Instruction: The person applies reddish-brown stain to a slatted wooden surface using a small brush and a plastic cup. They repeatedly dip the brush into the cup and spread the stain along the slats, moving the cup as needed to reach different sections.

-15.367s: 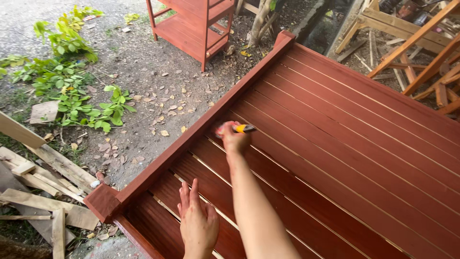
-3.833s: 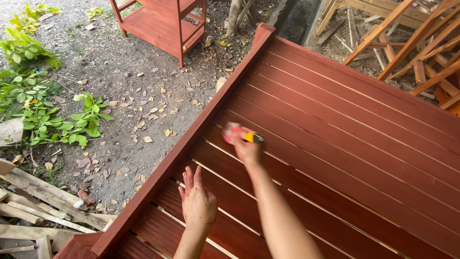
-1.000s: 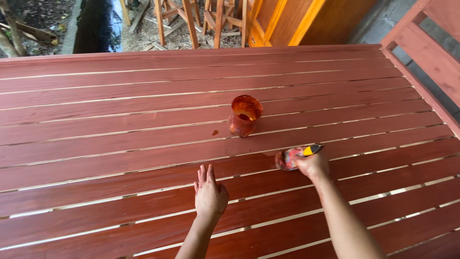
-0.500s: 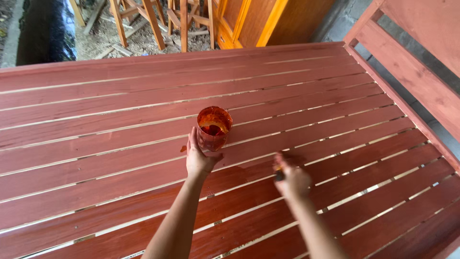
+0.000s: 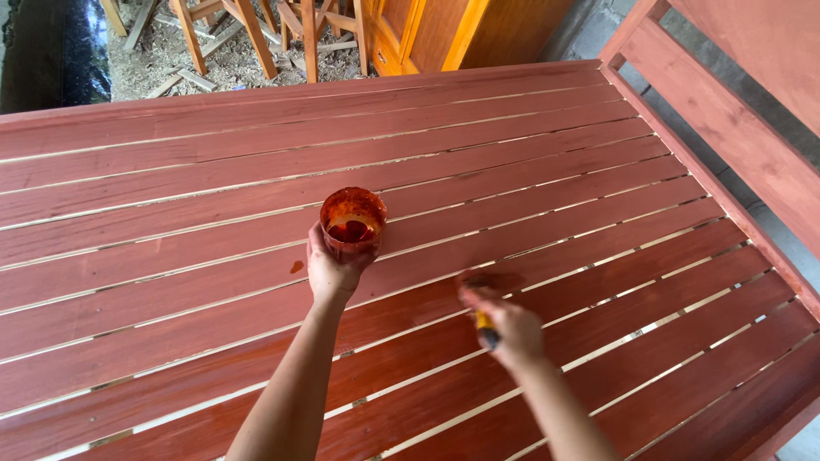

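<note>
My left hand (image 5: 331, 271) grips a small stained cup (image 5: 353, 221) holding dark red-brown liquid, lifted just above the slatted wooden bed platform (image 5: 171, 282). My right hand (image 5: 512, 329) is closed on a paintbrush (image 5: 480, 300) with a yellow and dark handle. Its stained bristles point away from me, over a slat to the right of the cup. The brush is blurred. The slats near me look darker and glossier than those farther away.
A raised red-brown side board (image 5: 726, 128) runs along the platform's right edge. Beyond the far edge stand wooden furniture legs (image 5: 248, 34), an orange-yellow door frame (image 5: 427, 34) and scrap wood on the ground. A small stain spot (image 5: 296, 266) marks a slat left of my hand.
My view swung from the platform's corner to its middle. My left hand left the slats and took hold of the cup, and my right hand turned the brush inward toward it.
</note>
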Demonstrator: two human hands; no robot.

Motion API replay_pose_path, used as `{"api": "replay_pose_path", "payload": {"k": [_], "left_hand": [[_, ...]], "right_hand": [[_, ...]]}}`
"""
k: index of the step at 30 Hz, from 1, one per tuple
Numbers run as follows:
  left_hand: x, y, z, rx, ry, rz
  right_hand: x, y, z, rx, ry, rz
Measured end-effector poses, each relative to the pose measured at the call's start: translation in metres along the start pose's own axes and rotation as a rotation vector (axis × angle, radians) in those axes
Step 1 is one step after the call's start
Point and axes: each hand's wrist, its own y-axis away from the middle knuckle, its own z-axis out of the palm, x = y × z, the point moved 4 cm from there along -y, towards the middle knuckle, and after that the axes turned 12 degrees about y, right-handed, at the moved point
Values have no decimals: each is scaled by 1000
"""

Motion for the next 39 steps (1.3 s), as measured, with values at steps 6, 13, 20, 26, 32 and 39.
{"api": "replay_pose_path", "payload": {"k": [6,13,20,26,32,39], "left_hand": [[-1,16,21,31,65,15],[-2,28,35,103,-37,54],[-2,32,38,96,-51,-38],[-2,27,36,71,-66,-49],[-9,21,38,45,-95,-81],[-12,22,20,-28,-357,-200]], "right_hand": [[79,0,-21,-176,233,393],[-84,10,1,64,-388,-401],[55,-62,1,-567,-955,-382],[133,-84,21,-641,-980,-15],[-37,-82,92,-725,-1232,-318],[8,-77,62,-628,-984,-494]]}}
